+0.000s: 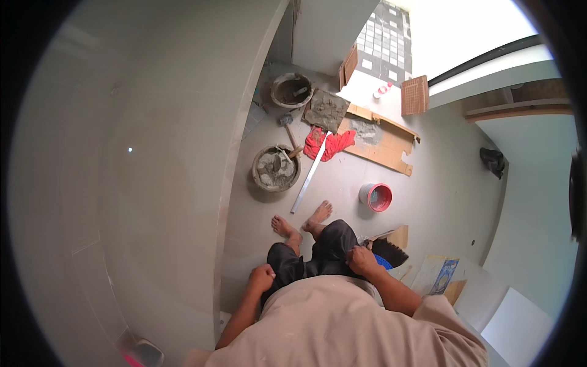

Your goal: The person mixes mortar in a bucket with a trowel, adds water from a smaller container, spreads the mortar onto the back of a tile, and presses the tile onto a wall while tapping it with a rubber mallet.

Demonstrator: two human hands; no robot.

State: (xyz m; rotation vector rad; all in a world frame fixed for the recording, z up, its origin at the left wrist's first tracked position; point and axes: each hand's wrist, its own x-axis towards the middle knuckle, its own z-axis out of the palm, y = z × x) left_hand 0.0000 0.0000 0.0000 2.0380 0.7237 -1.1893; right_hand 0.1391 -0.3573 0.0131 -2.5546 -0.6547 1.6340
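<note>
Whether the right hand grips the dark trousers is unclear.

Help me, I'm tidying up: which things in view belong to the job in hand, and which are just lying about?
Likely job things, holding grey mix or lying near it: near tub, far tub, caked board, hammer, silver bar.

Probably just lying about: bottle, black bag.

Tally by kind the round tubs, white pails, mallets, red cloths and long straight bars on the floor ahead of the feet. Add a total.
Round tubs: 2
White pail: 1
Mallet: 1
Red cloth: 1
Long straight bar: 1
Total: 6
</note>
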